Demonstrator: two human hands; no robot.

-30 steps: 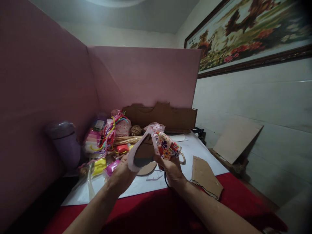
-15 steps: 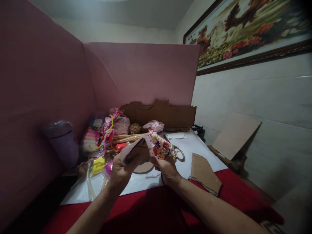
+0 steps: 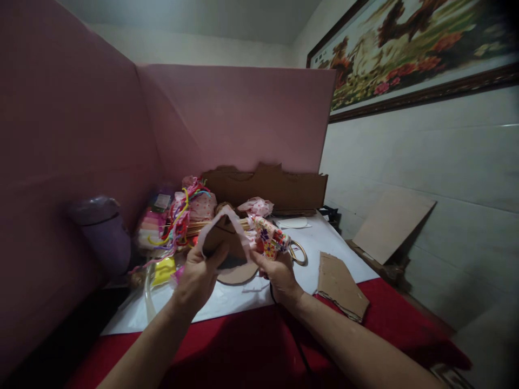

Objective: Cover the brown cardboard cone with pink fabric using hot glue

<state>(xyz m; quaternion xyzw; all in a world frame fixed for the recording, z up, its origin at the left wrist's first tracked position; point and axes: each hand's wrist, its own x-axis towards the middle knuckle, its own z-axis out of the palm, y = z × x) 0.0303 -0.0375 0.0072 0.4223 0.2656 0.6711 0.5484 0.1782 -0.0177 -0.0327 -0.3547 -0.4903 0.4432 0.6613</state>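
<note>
My left hand [image 3: 200,278] is closed on the left edge of a cardboard piece [image 3: 231,246], its thumb lying on the brown face. Pale pink fabric [image 3: 208,233] wraps over the piece's edges and comes to a point at the top. In my right hand [image 3: 279,275] is a flower-patterned glue gun [image 3: 270,237], with a black cord [image 3: 298,346] trailing below; its nozzle is hard to make out. The right thumb and fingertips meet the piece's right edge. Beneath lies a round cardboard disc [image 3: 239,276], partly hidden. Gold-handled scissors [image 3: 299,253] rest just right of the glue gun.
Pipe cleaners [image 3: 182,216], wooden sticks [image 3: 197,229] and a yellow packet [image 3: 164,270] crowd the left. A cardboard offcut [image 3: 340,286] lies at right. Torn cardboard [image 3: 284,189] stands at the back. A lilac bin-like container [image 3: 103,235] stands far left.
The fabric-edged cardboard piece has tilted up, so more of its brown inner face and pointed top show. My left hand has shifted slightly left; the right keeps its hold on the glue gun.
</note>
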